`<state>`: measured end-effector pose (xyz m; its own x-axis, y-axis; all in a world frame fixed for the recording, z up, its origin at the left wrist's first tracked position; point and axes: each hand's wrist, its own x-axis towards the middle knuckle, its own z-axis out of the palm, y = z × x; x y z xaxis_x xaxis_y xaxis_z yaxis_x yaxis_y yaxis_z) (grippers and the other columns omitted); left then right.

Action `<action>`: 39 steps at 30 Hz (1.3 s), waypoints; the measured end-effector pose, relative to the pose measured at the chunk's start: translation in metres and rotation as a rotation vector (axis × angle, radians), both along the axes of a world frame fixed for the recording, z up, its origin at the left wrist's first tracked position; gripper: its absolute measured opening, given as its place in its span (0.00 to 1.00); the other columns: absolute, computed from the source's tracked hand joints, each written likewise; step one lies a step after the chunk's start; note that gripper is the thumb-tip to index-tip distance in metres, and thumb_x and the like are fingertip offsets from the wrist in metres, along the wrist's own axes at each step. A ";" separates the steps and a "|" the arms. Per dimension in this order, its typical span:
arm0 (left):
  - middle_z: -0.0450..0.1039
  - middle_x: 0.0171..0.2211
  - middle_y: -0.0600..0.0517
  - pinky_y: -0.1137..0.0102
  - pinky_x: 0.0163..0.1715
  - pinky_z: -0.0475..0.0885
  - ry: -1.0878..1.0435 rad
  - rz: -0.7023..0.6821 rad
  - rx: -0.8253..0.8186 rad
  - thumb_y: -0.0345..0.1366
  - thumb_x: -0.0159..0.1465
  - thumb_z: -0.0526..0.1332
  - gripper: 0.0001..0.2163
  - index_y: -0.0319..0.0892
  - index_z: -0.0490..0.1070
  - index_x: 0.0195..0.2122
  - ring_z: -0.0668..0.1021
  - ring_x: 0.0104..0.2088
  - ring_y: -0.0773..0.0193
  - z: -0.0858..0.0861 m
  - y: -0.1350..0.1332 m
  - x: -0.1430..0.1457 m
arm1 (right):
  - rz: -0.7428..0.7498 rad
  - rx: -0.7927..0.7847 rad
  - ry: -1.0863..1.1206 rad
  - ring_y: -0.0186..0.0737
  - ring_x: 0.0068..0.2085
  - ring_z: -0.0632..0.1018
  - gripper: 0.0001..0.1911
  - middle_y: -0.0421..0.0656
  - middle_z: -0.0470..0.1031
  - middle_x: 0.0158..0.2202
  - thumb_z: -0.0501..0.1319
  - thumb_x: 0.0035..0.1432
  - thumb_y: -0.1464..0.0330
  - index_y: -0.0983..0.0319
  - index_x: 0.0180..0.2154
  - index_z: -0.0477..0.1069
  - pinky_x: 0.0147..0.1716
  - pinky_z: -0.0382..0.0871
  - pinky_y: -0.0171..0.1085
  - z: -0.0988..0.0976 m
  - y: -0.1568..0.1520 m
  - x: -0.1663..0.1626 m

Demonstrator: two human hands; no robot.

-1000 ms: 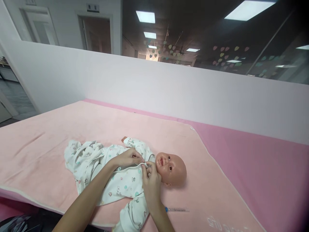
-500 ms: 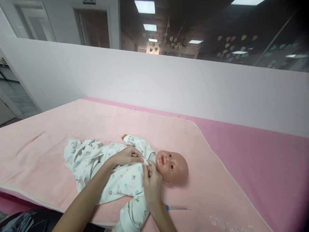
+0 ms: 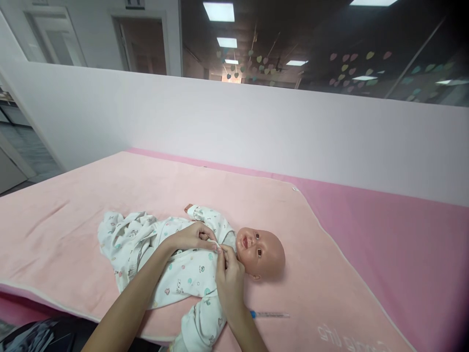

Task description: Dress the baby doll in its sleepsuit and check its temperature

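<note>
A baby doll (image 3: 261,254) lies on its back, head to the right, dressed in a white printed baby outfit (image 3: 183,278). Both my hands are at the front opening near the doll's neck. My left hand (image 3: 196,236) pinches the outfit's edge from the left, its forearm crossing over the doll's body. My right hand (image 3: 230,274) pinches the same edge beside the chin, with its fingertips meeting those of the left. Whatever fastener lies between the fingertips is hidden. The leg part of the outfit is bunched at the left.
A pink blanket (image 3: 91,186) covers the padded pink surface (image 3: 421,244). On it, right of my right forearm, lies a thin clear tube with a blue end (image 3: 271,315), like a thermometer. A white partition wall (image 3: 238,127) stands behind, with dark glass above it.
My fingertips have drawn closer together on the edge of the outfit, covering more of the fabric strip. The doll and the tube stay in place.
</note>
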<state>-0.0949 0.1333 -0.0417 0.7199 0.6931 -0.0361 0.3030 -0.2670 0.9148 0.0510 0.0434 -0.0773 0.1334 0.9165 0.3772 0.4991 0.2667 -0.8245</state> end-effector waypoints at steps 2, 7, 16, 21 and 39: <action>0.42 0.17 0.60 0.75 0.19 0.43 0.009 -0.007 0.020 0.44 0.53 0.63 0.15 0.36 0.74 0.33 0.49 0.20 0.74 0.000 0.000 0.000 | -0.001 0.005 0.007 0.34 0.28 0.71 0.13 0.43 0.73 0.29 0.47 0.62 0.65 0.63 0.35 0.67 0.27 0.61 0.30 0.000 0.000 0.000; 0.41 0.17 0.60 0.74 0.19 0.44 -0.004 -0.036 0.051 0.45 0.54 0.63 0.16 0.36 0.75 0.35 0.49 0.20 0.74 -0.001 0.000 -0.001 | -0.028 0.036 0.013 0.34 0.28 0.72 0.13 0.44 0.73 0.29 0.47 0.62 0.64 0.63 0.36 0.67 0.27 0.62 0.30 0.001 0.000 -0.001; 0.47 0.16 0.60 0.75 0.20 0.49 -0.105 -0.038 0.082 0.45 0.53 0.63 0.16 0.37 0.75 0.35 0.54 0.20 0.73 -0.004 0.002 -0.002 | -0.171 0.086 0.003 0.34 0.23 0.71 0.11 0.42 0.71 0.24 0.50 0.60 0.63 0.63 0.36 0.66 0.22 0.60 0.30 -0.004 0.000 -0.002; 0.69 0.25 0.52 0.74 0.27 0.60 -0.178 0.057 0.103 0.45 0.59 0.57 0.15 0.38 0.75 0.36 0.68 0.27 0.68 -0.004 -0.003 -0.004 | -0.235 0.186 -0.084 0.33 0.21 0.69 0.11 0.39 0.68 0.21 0.50 0.59 0.65 0.64 0.38 0.65 0.20 0.59 0.31 -0.011 -0.003 -0.007; 0.72 0.43 0.51 0.65 0.47 0.66 -0.135 0.168 0.162 0.34 0.51 0.62 0.14 0.45 0.71 0.41 0.71 0.45 0.58 -0.013 -0.035 -0.033 | -0.250 0.333 -0.495 0.31 0.19 0.67 0.16 0.40 0.70 0.20 0.47 0.59 0.70 0.64 0.43 0.70 0.21 0.60 0.31 -0.020 -0.008 -0.009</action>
<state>-0.1282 0.0982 -0.0544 0.5847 0.7924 0.1738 0.2333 -0.3695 0.8995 0.0415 0.0357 -0.0973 0.0655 0.7036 0.7076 0.8792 0.2947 -0.3745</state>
